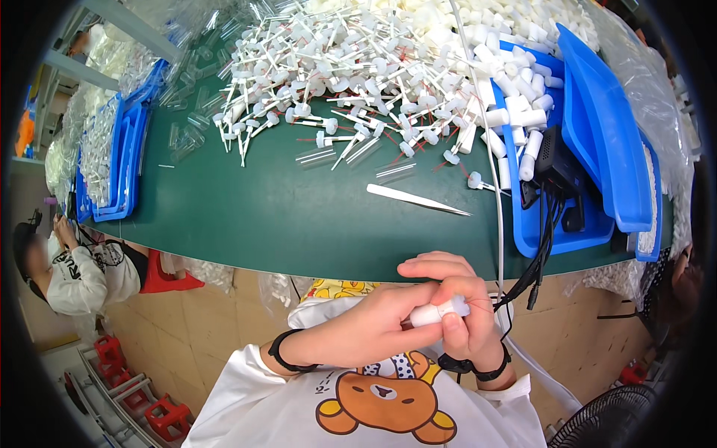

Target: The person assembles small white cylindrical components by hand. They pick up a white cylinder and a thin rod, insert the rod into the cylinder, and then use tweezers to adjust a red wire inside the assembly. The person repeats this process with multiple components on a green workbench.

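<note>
In front of my chest, my left hand (373,321) and my right hand (478,328) come together around a small white cylinder (426,316) with a translucent, frilled cap at one end. The left fingers close on its plain end. My right thumb presses near the cap, and the other right fingers curl around behind. Part of the cylinder is hidden by my fingers. Beyond my hands, a pair of white tweezers (414,198) lies on the green table (299,224). A single white stick piece with a translucent cap (476,181) rests near the cable.
A large heap of white stick parts (336,67) covers the far table, with clear tubes (317,157) at its near edge. To the right stand blue trays (605,142) with white cylinders (526,119) and a black device (559,160). A white cable (499,239) crosses nearby. Another person (75,276) sits left.
</note>
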Demonstrator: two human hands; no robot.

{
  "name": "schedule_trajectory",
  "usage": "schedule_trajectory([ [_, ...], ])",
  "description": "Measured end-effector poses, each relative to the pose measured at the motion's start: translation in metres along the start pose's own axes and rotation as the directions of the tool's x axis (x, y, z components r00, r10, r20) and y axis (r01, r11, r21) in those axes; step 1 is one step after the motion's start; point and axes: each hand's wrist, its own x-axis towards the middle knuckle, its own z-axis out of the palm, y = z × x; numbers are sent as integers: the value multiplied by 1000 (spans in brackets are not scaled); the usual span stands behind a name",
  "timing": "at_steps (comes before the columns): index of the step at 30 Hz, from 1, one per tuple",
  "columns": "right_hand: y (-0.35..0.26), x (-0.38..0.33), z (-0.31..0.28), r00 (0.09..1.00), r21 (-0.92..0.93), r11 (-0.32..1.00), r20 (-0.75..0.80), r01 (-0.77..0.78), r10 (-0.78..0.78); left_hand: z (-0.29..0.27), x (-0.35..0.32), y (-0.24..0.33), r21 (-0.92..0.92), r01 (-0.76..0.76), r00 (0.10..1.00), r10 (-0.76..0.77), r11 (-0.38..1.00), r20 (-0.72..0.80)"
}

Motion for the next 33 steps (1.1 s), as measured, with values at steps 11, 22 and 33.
schedule_trajectory([
  [11, -1, 3, 0, 1000, -124, 992, 1, 23, -23, 1, 0, 1, -149, 18, 999, -25, 989, -48],
  [22, -1, 6, 0, 999, -68, 996, 8, -53, 53, 1, 1, 4, -30, 83, 996, -84, 996, -38],
  [33, 6, 5, -1, 996, -101, 992, 43, -70, 75, 4, 3, 3, 13, 62, 993, -60, 998, -105],
])
